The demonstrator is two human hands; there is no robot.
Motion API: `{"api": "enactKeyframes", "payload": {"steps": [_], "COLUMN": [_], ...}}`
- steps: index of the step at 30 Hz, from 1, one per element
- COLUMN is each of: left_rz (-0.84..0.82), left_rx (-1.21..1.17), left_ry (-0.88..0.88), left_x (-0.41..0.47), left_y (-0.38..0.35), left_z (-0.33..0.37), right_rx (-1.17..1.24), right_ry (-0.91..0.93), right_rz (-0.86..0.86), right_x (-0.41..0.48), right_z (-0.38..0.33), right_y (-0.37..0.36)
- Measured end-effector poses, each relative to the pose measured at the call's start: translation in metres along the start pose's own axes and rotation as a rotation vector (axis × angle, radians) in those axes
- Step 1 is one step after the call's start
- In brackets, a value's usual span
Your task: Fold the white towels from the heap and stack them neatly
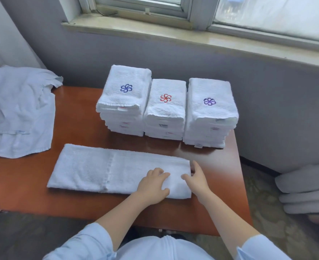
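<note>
A white towel [98, 168] lies folded into a long strip across the near part of the brown table [76, 113]. My left hand [154, 185] rests flat on the strip near its right end. My right hand [197, 178] touches the right end of the strip, fingers fairly straight. Behind the strip stand three stacks of folded white towels: the left stack [125, 102] with a blue flower mark on top, the middle stack [165, 111] with a red one, the right stack [210, 113] with a purple one. A heap of unfolded towels [18, 109] lies at the table's left end.
A grey wall and a window sill [155, 32] run behind the table. Grey folded cloth [306, 190] is piled on the floor at the right. Patterned carpet [261, 194] surrounds the table.
</note>
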State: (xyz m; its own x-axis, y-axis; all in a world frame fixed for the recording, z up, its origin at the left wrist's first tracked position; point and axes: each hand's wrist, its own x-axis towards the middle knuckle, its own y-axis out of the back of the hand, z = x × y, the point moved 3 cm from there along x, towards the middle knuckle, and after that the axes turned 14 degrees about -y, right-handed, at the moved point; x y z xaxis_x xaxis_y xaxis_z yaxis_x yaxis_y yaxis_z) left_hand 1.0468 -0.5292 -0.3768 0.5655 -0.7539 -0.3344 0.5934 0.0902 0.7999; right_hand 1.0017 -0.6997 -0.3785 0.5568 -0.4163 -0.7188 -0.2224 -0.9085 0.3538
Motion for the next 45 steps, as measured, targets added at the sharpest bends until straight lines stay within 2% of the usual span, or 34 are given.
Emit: {"api": "enactKeyframes", "payload": {"steps": [6,13,16,19,21,24,29,34,40,43,45], "left_rz": [-0.023,-0.057,-0.061,-0.055,-0.043,0.024,0.224,0.352,0.325,0.384,0.452], "left_rx": [-0.064,-0.071,-0.077,-0.117,-0.161,-0.278,-0.703,-0.755,-0.798,-0.867,-0.896], "left_ry": [0.099,0.121,0.115,0.121,0.12,0.114,0.162,0.176,0.336,0.338,0.352], "left_x": [0.008,0.009,0.006,0.007,0.009,0.011,0.006,-0.004,-0.047,-0.077,-0.097], "left_y": [-0.001,0.001,0.002,0.004,0.006,0.008,0.023,0.054,0.106,0.129,0.144], "left_z": [0.011,0.014,0.014,0.014,0.015,0.014,0.013,-0.009,-0.069,-0.107,-0.133], "right_rx": [0.257,0.294,0.175,-0.074,-0.098,-0.035,0.08,0.107,0.008,0.173,0.179], "right_ry": [-0.189,-0.246,-0.199,-0.011,0.035,-0.018,-0.018,0.028,0.253,0.364,0.407], "right_rz": [-0.208,-0.369,-0.286,-0.125,-0.145,-0.3,-0.413,-0.467,-0.398,-0.242,-0.141], "right_x": [0.018,0.023,0.024,0.026,0.024,0.017,0.002,-0.012,-0.042,-0.055,-0.062], "right_z": [-0.002,-0.012,-0.016,-0.02,-0.02,-0.023,-0.048,-0.081,-0.132,-0.152,-0.16], "right_y": [0.006,0.005,0.01,0.016,0.018,0.016,0.004,-0.027,-0.089,-0.128,-0.155]}}
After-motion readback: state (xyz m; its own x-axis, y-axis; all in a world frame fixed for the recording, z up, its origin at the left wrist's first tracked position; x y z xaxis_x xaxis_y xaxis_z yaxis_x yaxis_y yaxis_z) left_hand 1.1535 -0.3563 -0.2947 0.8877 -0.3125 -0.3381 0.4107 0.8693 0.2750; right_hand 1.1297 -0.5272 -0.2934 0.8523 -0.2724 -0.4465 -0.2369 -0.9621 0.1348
